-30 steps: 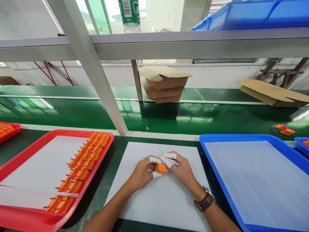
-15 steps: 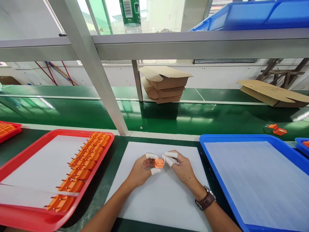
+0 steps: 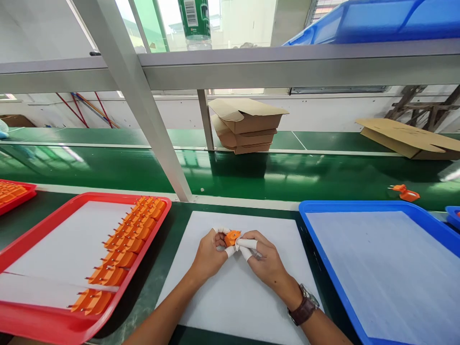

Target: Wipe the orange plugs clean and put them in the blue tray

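My left hand (image 3: 212, 251), with white finger cots on its fingertips, is closed around an orange plug (image 3: 232, 237) above a white sheet (image 3: 215, 297). My right hand (image 3: 264, 256), also in finger cots and with a watch (image 3: 304, 304) at the wrist, is pinched against the plug's lower right side. A small white scrap (image 3: 237, 247), maybe cloth, shows between its fingertips; the cots partly hide it. To the left, a red tray (image 3: 118, 306) lined with white paper carries rows of orange plugs (image 3: 124, 258), their metal pins pointing left.
On the right lies a blue tray (image 3: 334, 287) with a pale liner. Behind the bench runs a green conveyor (image 3: 305, 184) bearing another orange plug (image 3: 408, 194). Cardboard boxes (image 3: 251, 125) stand farther back. A slanted metal post (image 3: 154, 129) rises at the bench's rear edge.
My right hand has moved left, bringing its fingertips and the white scrap onto the plug. The plug has turned and tilted in my left hand. The view has shifted slightly.
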A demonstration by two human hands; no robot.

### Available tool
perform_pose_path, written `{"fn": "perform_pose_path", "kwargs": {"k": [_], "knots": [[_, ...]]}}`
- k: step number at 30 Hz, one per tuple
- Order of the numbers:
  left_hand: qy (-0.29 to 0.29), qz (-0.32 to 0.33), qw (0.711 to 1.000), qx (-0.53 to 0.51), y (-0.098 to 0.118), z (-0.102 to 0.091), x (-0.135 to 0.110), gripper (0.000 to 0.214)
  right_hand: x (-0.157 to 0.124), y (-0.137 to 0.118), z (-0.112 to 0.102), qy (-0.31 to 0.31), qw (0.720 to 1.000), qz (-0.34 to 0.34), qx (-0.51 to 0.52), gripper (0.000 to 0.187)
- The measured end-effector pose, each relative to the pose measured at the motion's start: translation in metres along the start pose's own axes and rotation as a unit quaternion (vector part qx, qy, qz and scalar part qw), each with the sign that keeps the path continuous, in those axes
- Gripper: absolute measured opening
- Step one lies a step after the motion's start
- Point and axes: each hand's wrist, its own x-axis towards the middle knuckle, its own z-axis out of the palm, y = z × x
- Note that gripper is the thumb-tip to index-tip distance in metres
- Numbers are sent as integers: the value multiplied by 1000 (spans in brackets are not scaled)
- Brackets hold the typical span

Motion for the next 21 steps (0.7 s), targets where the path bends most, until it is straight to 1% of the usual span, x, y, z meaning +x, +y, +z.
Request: {"fn": "perform_pose_path", "kwargs": {"k": [3,6,8,11,14,16,21], "knots": [[11,23,998,55,-5,1,-2,32,-1,-3,1,-15,999,-36,-16,40],[19,53,996,68,-9,1,-2,32,-1,-4,2,-22,998,-55,-33,42],[9,62,997,42,-10,1,-2,39,0,-2,2,-14,998,-56,-40,42],[-25,69,997,-18,-8,1,-1,51,0,1,0,6,998,-44,-48,39],[-36,67,997,-25,-5,1,0,45,0,2,-1,17,997,-41,-59,38],[-28,56,998,-15,-4,1,0,40,0,2,-2,16,996,-50,-76,40],[16,52,998,21,-5,4,-1,42,0,2,-3,14,987,-95,-130,44]]}}
